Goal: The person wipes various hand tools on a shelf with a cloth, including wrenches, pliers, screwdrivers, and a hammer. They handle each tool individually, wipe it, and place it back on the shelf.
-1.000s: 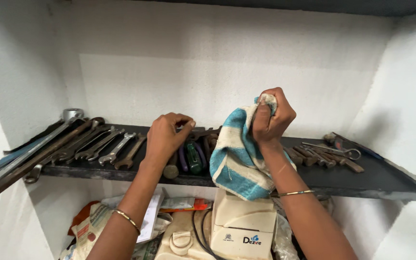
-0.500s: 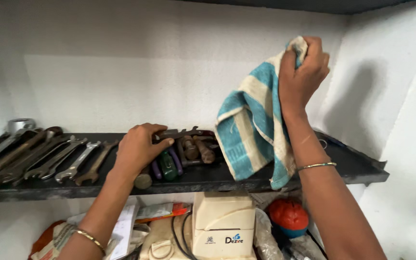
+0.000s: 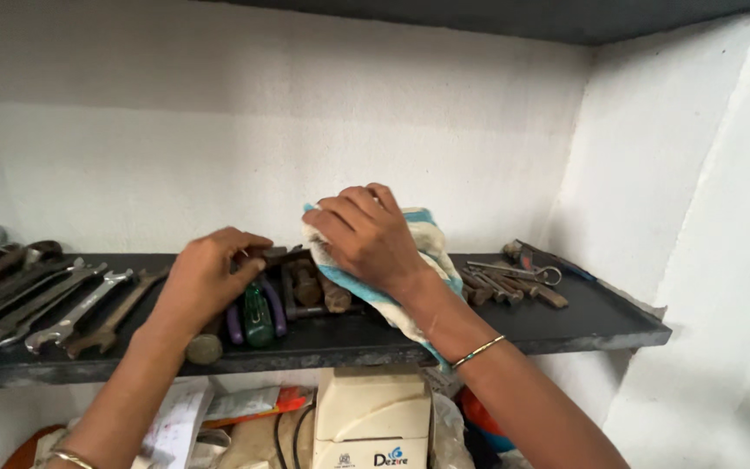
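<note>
Bunched under the right hand (image 3: 366,236), a blue-and-cream striped cloth (image 3: 418,260) is pressed onto the dark shelf (image 3: 566,326); the fingers curl down over the wad, and its loose end trails off the shelf's front edge beside the wrist. The left hand (image 3: 206,278) rests palm-down with fingers bent over a cluster of tools at the shelf's middle; whether it actually grips one cannot be told, as the fingertips are hidden. Just in front of that hand lie a green-handled tool (image 3: 258,317) between 2 purple handles, and rusty bolts (image 3: 314,287) sit between the 2 hands.

A sweep of the cloth could drag the bolts or the handled tools toward the shelf's front edge and tip them onto the things stored below. The hanging tail could also snag on the rusty pieces. A pair of scissors (image 3: 523,274) and more rusty tools lie on the shelf's right part, and a row of spanners (image 3: 54,304) lies on its left.

Dull and dusty, the shelf is set in a whitewashed alcove. Under the shelf stands a cream plastic box (image 3: 373,417) among papers and bags.
</note>
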